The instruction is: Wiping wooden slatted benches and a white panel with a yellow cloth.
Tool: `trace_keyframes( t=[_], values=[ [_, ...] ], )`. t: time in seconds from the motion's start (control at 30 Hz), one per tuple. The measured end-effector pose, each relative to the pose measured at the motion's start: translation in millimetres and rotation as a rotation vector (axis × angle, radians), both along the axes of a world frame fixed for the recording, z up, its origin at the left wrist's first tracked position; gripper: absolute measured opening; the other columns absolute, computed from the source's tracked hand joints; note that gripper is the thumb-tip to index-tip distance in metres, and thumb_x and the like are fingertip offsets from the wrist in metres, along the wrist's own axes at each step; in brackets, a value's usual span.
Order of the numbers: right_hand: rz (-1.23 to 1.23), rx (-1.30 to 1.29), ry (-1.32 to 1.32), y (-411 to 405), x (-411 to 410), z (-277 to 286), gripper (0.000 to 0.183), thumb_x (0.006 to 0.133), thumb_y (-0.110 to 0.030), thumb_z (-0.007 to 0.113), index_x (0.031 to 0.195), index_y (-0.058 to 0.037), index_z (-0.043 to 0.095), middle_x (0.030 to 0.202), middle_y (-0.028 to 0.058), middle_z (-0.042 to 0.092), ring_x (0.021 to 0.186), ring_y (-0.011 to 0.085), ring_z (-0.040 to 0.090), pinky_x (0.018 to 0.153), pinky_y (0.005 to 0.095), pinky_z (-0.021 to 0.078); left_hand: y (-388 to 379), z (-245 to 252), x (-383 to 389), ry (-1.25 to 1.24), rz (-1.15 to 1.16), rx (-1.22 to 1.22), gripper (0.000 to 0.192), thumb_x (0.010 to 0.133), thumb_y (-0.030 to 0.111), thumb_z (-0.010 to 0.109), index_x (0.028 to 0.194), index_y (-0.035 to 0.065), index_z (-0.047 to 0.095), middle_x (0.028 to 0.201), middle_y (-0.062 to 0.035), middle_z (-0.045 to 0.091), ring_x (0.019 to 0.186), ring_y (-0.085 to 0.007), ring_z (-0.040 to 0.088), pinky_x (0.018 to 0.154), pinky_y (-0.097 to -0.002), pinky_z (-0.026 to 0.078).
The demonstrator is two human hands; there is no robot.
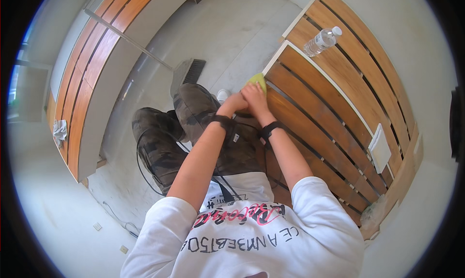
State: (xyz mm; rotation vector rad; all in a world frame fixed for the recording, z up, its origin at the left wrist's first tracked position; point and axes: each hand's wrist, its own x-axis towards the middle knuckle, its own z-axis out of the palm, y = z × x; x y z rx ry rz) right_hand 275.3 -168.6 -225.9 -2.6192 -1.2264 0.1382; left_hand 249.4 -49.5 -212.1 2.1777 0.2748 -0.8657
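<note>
A yellow-green cloth (259, 80) lies over the corner and edge of a slatted wooden platform (308, 92) with white edging. My right hand (254, 92) grips the cloth, its fingers pressed on it near the corner. Close against it on the left is my left hand (237, 102), touching or partly under the right one. The left fingertips are hidden, so whether they hold the cloth is unclear. Dark straps (271, 129) circle both wrists, with a thin black cable running over my lap.
A clear plastic bottle (321, 42) with a white cap and a flat white rectangular piece (380, 149) are on the slats. A long-handled broom or dustpan (187, 74) stands beyond my knees. At left, a crumpled cloth (60, 131) lies on another slatted platform (87, 85).
</note>
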Motion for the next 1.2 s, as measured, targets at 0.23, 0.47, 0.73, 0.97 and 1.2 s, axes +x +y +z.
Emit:
trace_keyframes(
  t=[0.23,0.47,0.73,0.97,1.2],
  values=[
    [-0.039,0.260,-0.003,-20,70,12,0.027,0.068,-0.010,0.057,0.094,-0.0098,0.053,0.106,0.0093,0.051,0.116,0.0275,0.038,0.097,0.0462,0.0278,-38,-23,40,-0.629,0.321,0.112,0.048,0.065,0.020,0.056,0.105,-0.0059,0.050,0.101,-0.0224,0.056,0.099,-0.0371,0.049,0.087,-0.0388,0.039],
    [-0.131,0.221,0.009,-13,45,-4,0.027,0.064,-0.010,0.059,0.090,-0.0103,0.052,0.104,0.0096,0.051,0.115,0.0283,0.039,0.097,0.0480,0.0260,-16,4,52,-0.033,0.004,0.125,0.033,0.060,0.016,0.060,0.089,0.0026,0.063,0.100,-0.0189,0.059,0.093,-0.0298,0.057,0.078,-0.0377,0.046],
    [-0.118,0.354,0.197,2,-41,3,0.045,0.063,-0.018,0.062,0.106,-0.0090,0.051,0.109,0.0105,0.049,0.116,0.0269,0.038,0.101,0.0464,0.0216,5,8,24,0.184,-0.437,0.332,0.035,0.061,0.018,0.063,0.094,0.0059,0.063,0.101,-0.0133,0.060,0.097,-0.0288,0.056,0.083,-0.0377,0.043],
    [-0.207,0.246,-0.029,3,12,-5,0.026,0.067,-0.015,0.059,0.091,-0.0066,0.053,0.104,0.0084,0.052,0.118,0.0257,0.037,0.097,0.0459,0.0279,4,-11,23,-0.092,-0.227,0.160,0.052,0.063,0.018,0.062,0.112,0.0036,0.051,0.108,-0.0173,0.055,0.105,-0.0327,0.049,0.088,-0.0384,0.040],
    [-0.303,0.234,-0.119,-28,94,-4,0.022,0.077,-0.017,0.049,0.096,-0.0061,0.055,0.123,0.0098,0.044,0.121,0.0253,0.034,0.097,0.0475,0.0275,-43,12,65,-0.516,-0.123,0.263,0.077,0.066,0.020,0.057,0.131,-0.0008,0.021,0.132,-0.0221,0.028,0.122,-0.0392,0.028,0.095,-0.0463,0.033]
  ],
)
